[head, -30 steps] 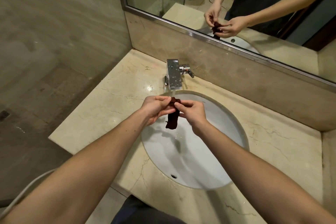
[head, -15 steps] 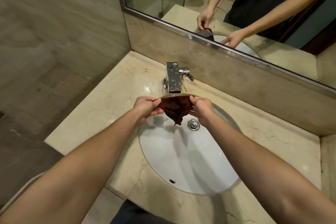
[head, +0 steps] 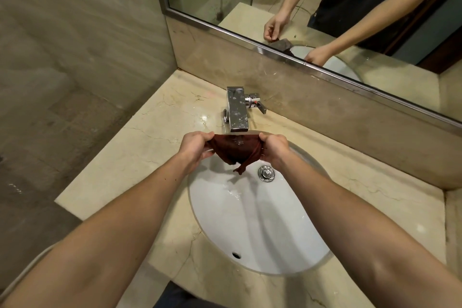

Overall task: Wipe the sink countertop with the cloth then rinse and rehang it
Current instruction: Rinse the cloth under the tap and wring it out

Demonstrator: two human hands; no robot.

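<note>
Both hands (head: pixel 195 146) stretch cloth (head: pixel 233 149) under faucet (head: pixel 237 110), above sink (head: pixel 262 220).

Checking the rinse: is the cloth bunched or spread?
Spread: left hand and right hand stretch the dark red cloth under the chrome tap.

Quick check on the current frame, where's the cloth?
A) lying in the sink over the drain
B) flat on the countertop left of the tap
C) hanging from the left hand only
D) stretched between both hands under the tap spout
D: the cloth is spread between the left hand and the right hand, each gripping one end, just below the tap spout and above the sink.
</note>
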